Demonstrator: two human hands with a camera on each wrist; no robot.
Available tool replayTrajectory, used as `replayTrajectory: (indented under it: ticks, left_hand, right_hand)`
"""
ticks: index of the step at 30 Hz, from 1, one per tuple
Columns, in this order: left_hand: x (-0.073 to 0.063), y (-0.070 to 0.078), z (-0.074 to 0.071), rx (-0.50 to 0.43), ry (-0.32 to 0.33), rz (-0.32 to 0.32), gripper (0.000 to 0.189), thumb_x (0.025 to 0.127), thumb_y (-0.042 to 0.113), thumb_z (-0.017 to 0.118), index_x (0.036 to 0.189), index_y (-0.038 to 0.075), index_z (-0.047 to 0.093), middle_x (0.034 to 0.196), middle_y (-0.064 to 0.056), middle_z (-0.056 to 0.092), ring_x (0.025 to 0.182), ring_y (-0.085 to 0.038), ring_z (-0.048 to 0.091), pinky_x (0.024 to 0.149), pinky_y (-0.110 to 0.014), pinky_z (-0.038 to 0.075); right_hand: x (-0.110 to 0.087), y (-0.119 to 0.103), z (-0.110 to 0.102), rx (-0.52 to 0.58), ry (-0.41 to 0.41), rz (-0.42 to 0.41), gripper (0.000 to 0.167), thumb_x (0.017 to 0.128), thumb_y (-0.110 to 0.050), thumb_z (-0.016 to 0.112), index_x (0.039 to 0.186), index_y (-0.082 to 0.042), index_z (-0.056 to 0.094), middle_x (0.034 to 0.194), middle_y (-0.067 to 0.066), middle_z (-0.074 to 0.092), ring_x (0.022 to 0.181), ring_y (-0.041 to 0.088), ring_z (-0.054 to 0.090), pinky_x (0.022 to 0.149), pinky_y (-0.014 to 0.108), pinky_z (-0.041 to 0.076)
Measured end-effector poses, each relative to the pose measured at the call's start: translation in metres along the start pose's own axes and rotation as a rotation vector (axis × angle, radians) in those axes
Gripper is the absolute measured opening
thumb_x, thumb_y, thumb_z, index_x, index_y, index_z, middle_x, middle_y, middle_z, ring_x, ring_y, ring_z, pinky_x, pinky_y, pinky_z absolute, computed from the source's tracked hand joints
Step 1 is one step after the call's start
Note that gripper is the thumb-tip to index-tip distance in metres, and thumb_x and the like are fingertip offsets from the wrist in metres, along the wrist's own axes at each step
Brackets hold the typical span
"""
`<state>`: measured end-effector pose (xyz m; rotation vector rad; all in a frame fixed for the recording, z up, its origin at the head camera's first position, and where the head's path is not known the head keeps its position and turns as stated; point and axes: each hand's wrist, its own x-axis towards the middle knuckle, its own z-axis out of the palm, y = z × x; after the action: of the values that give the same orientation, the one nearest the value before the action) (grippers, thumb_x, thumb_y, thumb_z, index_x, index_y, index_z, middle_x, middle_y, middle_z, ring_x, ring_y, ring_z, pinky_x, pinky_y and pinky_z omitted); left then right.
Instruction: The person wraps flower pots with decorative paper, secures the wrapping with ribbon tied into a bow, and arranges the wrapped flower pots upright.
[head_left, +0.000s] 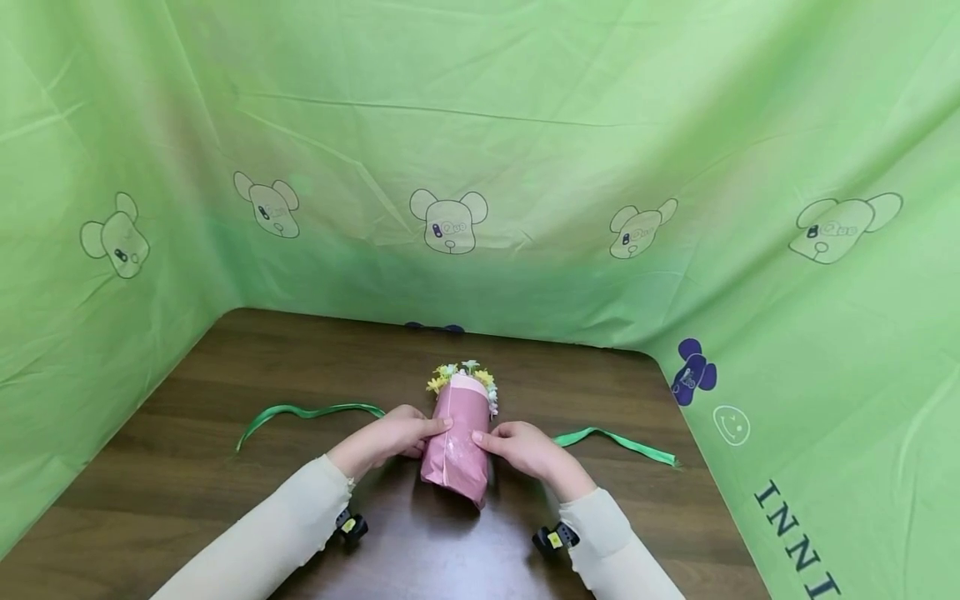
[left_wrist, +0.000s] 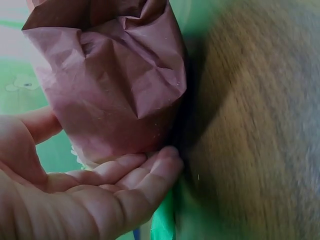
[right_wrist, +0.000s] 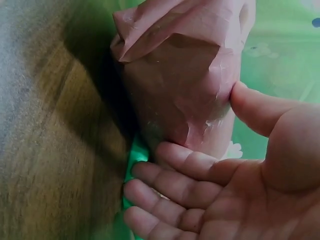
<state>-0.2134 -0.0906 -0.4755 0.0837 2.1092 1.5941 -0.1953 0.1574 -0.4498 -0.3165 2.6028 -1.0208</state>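
Observation:
A small bouquet wrapped in pink paper (head_left: 461, 454) lies in the middle of the table, its yellow and white flowers (head_left: 483, 379) pointing away from me. My left hand (head_left: 393, 435) grips its left side, thumb on top and fingers low against the paper. On the other side my right hand (head_left: 528, 450) holds it, thumb pressed on the wrap and fingers along its lower side. A green ribbon (head_left: 315, 410) stretches out to the left and right; its middle is hidden behind the hands and bouquet. Both wrist views show the crumpled bottom of the wrap (left_wrist: 115, 75).
The brown wooden table (head_left: 337, 358) is enclosed by green curtains (head_left: 450, 108) printed with bear heads at the back and sides. Wrist cameras (head_left: 555, 539) hang below the light sleeves (head_left: 262, 529).

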Motion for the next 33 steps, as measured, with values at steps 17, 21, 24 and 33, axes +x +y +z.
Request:
replayTrajectory:
  ticks: [17, 21, 24, 33]
  left_hand:
    - [-0.006, -0.002, 0.004, 0.037, 0.022, 0.028, 0.042, 0.098, 0.036, 0.068, 0.097, -0.006, 0.072, 0.084, -0.007, 0.071, 0.079, -0.016, 0.068, 0.080, -0.041, 0.061]
    - [-0.006, -0.001, 0.005, 0.034, 0.034, 0.037, 0.042, 0.098, 0.036, 0.067, 0.098, -0.006, 0.071, 0.083, -0.009, 0.072, 0.078, -0.017, 0.069, 0.079, -0.041, 0.061]
    - [-0.004, -0.001, 0.005, 0.041, 0.035, 0.045, 0.042, 0.098, 0.036, 0.067, 0.100, -0.006, 0.070, 0.085, -0.010, 0.071, 0.078, -0.017, 0.069, 0.077, -0.040, 0.061]
    - [-0.004, 0.001, -0.031, 0.206, 0.017, 0.086, 0.055, 0.100, 0.049, 0.061, 0.116, -0.004, 0.067, 0.100, -0.013, 0.070, 0.090, -0.023, 0.068, 0.079, -0.040, 0.059]
  right_hand:
    - [-0.008, -0.017, 0.020, -0.202, 0.357, -0.452, 0.020, 0.088, -0.014, 0.079, 0.107, -0.014, 0.074, 0.110, -0.002, 0.066, 0.103, 0.017, 0.062, 0.090, 0.037, 0.054]
    - [-0.011, -0.024, 0.021, -0.265, 0.363, -0.521, 0.017, 0.088, -0.020, 0.080, 0.104, -0.014, 0.076, 0.108, -0.006, 0.066, 0.102, 0.011, 0.058, 0.087, 0.032, 0.053]
    - [-0.012, -0.027, 0.022, -0.285, 0.371, -0.491, 0.023, 0.086, -0.025, 0.083, 0.107, -0.015, 0.076, 0.107, -0.007, 0.065, 0.100, 0.010, 0.056, 0.084, 0.031, 0.053]
    - [-0.014, -0.026, 0.024, -0.394, 0.394, -0.507, 0.029, 0.088, -0.030, 0.081, 0.112, -0.015, 0.078, 0.109, -0.008, 0.063, 0.100, 0.012, 0.057, 0.083, 0.031, 0.055]
